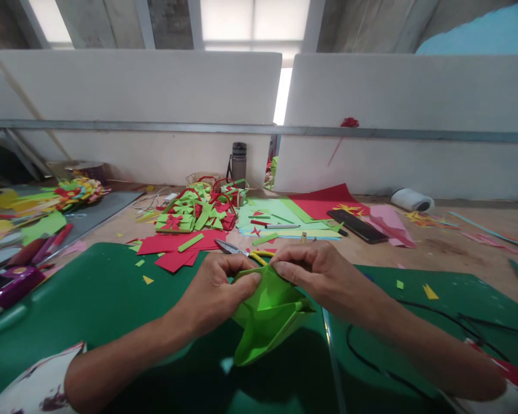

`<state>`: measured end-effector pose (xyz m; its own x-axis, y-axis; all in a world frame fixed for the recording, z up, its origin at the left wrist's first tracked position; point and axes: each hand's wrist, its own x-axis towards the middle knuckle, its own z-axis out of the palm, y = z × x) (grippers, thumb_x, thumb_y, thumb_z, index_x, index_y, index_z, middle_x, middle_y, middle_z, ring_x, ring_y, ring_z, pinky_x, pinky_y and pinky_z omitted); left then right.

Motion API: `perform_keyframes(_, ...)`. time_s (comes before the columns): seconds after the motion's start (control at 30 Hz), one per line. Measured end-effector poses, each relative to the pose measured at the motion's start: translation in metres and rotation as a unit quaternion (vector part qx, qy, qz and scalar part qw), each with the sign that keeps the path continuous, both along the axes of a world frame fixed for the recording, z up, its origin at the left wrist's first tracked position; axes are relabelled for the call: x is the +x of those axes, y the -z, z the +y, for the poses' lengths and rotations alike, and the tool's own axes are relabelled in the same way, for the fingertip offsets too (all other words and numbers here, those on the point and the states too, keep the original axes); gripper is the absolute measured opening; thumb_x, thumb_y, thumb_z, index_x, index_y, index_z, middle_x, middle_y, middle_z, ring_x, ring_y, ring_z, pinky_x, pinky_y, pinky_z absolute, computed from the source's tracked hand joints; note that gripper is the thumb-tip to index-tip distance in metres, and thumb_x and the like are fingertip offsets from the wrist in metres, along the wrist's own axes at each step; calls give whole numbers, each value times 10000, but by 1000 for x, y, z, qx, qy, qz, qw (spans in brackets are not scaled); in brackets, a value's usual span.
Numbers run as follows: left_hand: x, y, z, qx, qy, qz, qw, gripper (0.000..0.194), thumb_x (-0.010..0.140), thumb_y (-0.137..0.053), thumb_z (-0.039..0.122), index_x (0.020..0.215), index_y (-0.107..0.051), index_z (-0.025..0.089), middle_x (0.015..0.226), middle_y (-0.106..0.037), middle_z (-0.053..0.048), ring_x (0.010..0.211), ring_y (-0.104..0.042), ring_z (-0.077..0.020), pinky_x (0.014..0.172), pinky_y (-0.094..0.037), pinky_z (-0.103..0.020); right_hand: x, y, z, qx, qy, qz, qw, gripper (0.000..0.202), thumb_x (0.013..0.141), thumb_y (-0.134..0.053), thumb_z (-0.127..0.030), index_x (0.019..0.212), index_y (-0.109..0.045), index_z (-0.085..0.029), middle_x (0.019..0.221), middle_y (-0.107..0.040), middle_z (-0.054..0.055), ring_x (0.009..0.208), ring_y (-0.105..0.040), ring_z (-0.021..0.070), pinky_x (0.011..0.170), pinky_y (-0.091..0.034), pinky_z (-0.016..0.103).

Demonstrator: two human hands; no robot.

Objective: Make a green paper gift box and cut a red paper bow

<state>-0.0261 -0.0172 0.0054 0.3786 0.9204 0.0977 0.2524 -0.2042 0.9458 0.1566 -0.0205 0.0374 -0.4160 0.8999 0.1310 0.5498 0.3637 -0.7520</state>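
A folded piece of bright green paper [270, 316] is held up above the dark green mat, its creased points spreading downward. My left hand [222, 284] pinches its upper left edge between thumb and fingers. At the top edge, my right hand [311, 267] has thumb and fingertips closed on the same paper. Just behind the hands lies a pair of scissors [231, 247] with yellow handles, partly hidden by my fingers. Red paper pieces [168, 244] lie to the left of the scissors.
Behind stand a pile of green and red paper ornaments [198, 210] and a dark bottle [239, 164]. A phone [358, 225] lies to the right near red paper [328, 201]. A purple tool [12, 290] sits at left. Black cables [435, 310] cross the green mat [125, 287].
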Motion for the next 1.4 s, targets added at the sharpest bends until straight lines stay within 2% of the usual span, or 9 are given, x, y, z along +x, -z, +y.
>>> perform_keyframes(0.13,1,-2,0,28,-2,20,999,208,756,-525,264,684,-643,109,615,-551,-9,542,-458,-100,496,-354,-205,0,2,2,-26,-3,23,999,215,828,-482,-216,684,-630,-154,634,-495,-22,540,-396,90,466,-292,225)
perform_keyframes(0.33,3,-4,0,70,-2,41,997,212,764,-513,246,689,-660,112,666,-618,-35,614,-525,-135,564,-392,-228,1,5,4,-67,-14,63,996,140,780,-525,-179,769,-663,-162,702,-558,-5,558,-439,91,478,-319,218)
perform_keyframes(0.53,5,-5,-2,108,-7,50,993,191,762,-521,221,675,-659,122,671,-631,-33,629,-539,-136,586,-400,-228,2,3,0,-76,-32,79,993,176,757,-507,-112,782,-670,-171,649,-545,-28,548,-435,82,473,-318,201)
perform_keyframes(0.63,5,-5,-2,117,-8,50,992,194,767,-520,226,671,-655,125,664,-624,-30,626,-535,-133,591,-400,-227,1,1,-2,-41,-38,69,996,212,751,-496,-77,790,-677,-179,649,-540,-37,559,-444,80,475,-318,195)
perform_keyframes(0.77,5,-4,-3,113,-4,47,992,216,785,-512,254,670,-643,127,659,-611,-25,621,-523,-129,589,-394,-222,-1,0,-4,64,-32,9,997,243,740,-489,-27,750,-677,-181,605,-531,-49,552,-460,79,482,-320,198)
perform_keyframes(0.97,5,-1,0,100,-5,33,994,253,810,-504,302,665,-620,129,635,-575,-13,597,-487,-118,563,-380,-212,-2,1,-7,177,-17,-65,982,238,773,-503,-24,809,-691,-165,727,-654,-6,647,-547,111,585,-378,232)
perform_keyframes(1.13,5,0,-1,120,-9,39,992,217,796,-526,268,683,-649,130,665,-609,-22,635,-520,-131,602,-395,-221,-4,1,-9,182,-19,-84,980,214,795,-511,-38,795,-687,-160,703,-656,-5,631,-550,109,588,-380,231)
perform_keyframes(1.27,6,-2,-2,123,-12,42,992,216,796,-522,257,660,-642,140,630,-591,-6,604,-506,-120,574,-389,-210,-6,0,-8,179,-8,-102,979,189,811,-514,-78,772,-680,-161,677,-638,-4,622,-534,119,574,-365,242)
perform_keyframes(1.4,5,-3,-3,113,-11,41,993,239,809,-512,284,659,-627,138,617,-571,-1,590,-488,-116,558,-385,-206,-7,1,-7,159,12,-111,981,174,805,-528,-99,713,-661,-163,607,-574,-21,588,-486,116,551,-338,246)
